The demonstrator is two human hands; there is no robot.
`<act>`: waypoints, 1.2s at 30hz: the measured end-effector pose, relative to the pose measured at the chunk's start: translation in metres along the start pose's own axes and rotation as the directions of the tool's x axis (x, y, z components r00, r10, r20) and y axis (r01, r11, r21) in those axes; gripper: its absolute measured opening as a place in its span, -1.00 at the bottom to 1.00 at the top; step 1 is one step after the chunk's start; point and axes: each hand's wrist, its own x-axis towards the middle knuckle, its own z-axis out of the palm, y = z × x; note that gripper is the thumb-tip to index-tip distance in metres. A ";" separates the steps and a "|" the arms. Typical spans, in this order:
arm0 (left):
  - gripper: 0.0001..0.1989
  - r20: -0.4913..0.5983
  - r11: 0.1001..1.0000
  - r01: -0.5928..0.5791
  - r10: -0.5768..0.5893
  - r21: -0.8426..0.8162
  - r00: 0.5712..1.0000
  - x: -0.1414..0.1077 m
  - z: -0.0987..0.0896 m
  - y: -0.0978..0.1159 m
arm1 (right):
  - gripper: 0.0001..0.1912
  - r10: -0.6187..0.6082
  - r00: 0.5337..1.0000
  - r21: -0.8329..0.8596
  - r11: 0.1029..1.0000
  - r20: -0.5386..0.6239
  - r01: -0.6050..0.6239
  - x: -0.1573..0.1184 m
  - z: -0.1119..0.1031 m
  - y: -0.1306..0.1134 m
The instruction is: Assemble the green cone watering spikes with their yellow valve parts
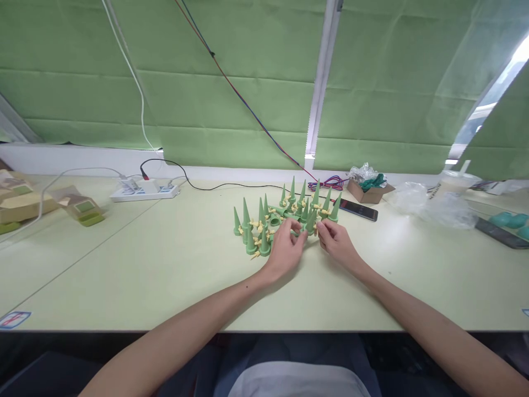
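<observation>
Left hand: yours (286,248) reaches over the front of the cluster, thumb and forefinger curled toward each other beside the green cones; you can't tell whether they grip anything.
Right hand: yours (336,240) has thumb and forefinger pinched together on a small yellow piece (318,226), at the cluster's front right.
Green cones: they (244,214) stand upright in a close group, just right of the worktop's (165,275) middle, nearer its far edge, with yellow pieces (256,223) among them.
Lying parts: a green ring-shaped part (274,220) sits between the standing cones.
Right of the cones: a black phone (359,210) lies flat; behind it is an open cardboard box (367,194) with teal material on top.
Far right: a lidded cup (450,184) with a straw, clear plastic against it.
Far edge, left: a white power strip (144,190) with plugs in it.
</observation>
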 end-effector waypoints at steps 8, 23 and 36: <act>-0.36 0.196 0.949 0.261 -0.225 -0.179 0.954 0.002 0.001 0.006 | -0.63 -0.040 0.998 -0.025 0.999 0.040 0.041 -0.004 -0.002 -0.004; -0.47 0.401 0.868 0.377 -0.236 -0.322 0.885 0.005 -0.002 0.002 | -0.55 -0.079 0.996 -0.104 0.991 0.039 0.083 -0.005 -0.005 -0.006; -0.67 0.324 0.983 0.117 -0.066 -0.139 0.944 -0.001 -0.003 0.004 | -0.52 -0.030 0.996 -0.008 0.999 0.085 0.031 -0.003 -0.003 0.005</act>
